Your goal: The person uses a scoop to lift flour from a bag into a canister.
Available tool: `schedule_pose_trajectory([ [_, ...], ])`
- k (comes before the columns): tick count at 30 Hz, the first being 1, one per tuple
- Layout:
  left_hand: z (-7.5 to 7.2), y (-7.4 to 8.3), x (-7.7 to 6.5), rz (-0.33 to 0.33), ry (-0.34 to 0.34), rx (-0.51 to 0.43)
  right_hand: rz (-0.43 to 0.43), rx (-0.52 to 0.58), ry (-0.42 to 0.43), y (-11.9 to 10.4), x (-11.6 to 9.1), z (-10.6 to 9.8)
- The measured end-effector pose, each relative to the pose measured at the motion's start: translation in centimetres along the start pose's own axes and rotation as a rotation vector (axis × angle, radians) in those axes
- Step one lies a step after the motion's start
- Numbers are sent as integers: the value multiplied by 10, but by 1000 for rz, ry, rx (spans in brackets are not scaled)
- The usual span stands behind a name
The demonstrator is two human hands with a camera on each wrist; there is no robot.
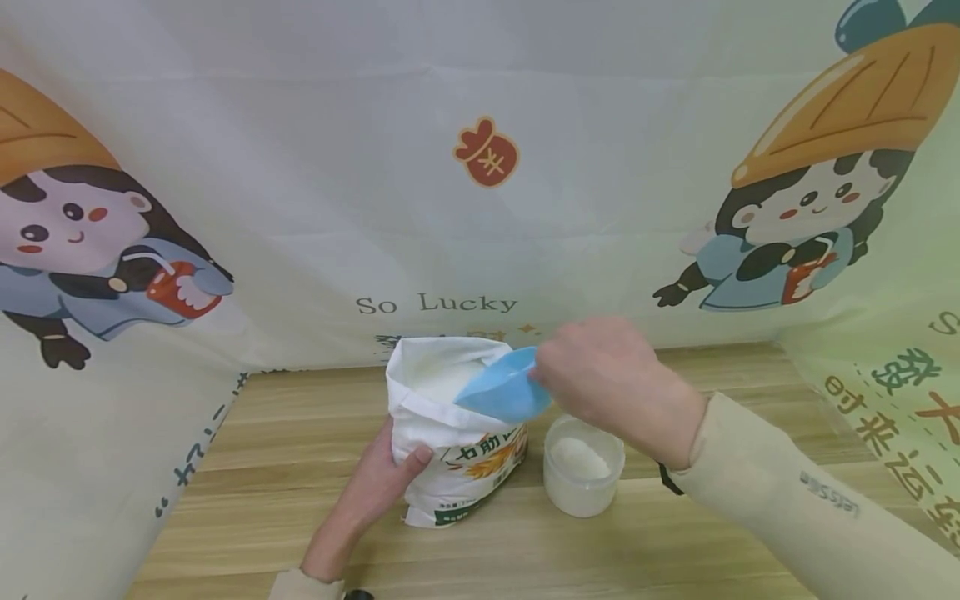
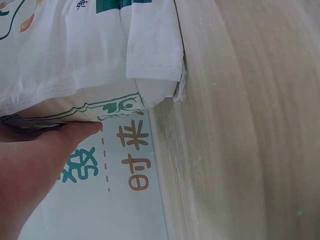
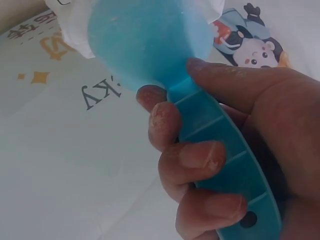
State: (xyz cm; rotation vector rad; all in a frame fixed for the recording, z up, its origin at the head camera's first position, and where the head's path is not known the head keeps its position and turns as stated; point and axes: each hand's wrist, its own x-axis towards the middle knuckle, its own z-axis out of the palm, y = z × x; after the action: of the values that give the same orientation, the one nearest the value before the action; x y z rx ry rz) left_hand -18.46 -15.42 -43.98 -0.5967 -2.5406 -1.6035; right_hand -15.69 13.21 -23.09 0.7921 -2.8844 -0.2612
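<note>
A white printed flour bag point(image 1: 468, 467) stands on the table with its top rolled open and white powder inside. My left hand point(image 1: 390, 467) grips the bag's left side, thumb in front and the other fingers hidden behind it. In the left wrist view, the thumb of that hand point(image 2: 45, 155) presses against the bag point(image 2: 85, 55). My right hand point(image 1: 600, 375) holds a blue scoop point(image 1: 506, 387) tilted down into the bag's mouth. Seen from the right wrist, the fingers point(image 3: 200, 155) curl round its ribbed handle.
Just right of the bag stands a clear round tub point(image 1: 583, 492) with white powder in it. The wooden table point(image 1: 247, 483) is bordered at the back and sides by a pale printed cloth point(image 1: 337, 192).
</note>
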Motion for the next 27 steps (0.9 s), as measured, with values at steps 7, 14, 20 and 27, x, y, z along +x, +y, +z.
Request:
schedule_pose_trajectory([
  [7, 0, 0, 0, -15, 5, 18, -14, -88, 69, -11, 1, 6],
  [14, -1, 0, -1, -21, 4, 16, -5, -116, 115, -18, 6, 10],
  [20, -1, 0, -1, -20, 2, 8, -1, -127, 129, -22, 11, 13],
  [27, -1, -1, -1, -6, -1, -10, 13, -113, 118, -26, 19, 18],
])
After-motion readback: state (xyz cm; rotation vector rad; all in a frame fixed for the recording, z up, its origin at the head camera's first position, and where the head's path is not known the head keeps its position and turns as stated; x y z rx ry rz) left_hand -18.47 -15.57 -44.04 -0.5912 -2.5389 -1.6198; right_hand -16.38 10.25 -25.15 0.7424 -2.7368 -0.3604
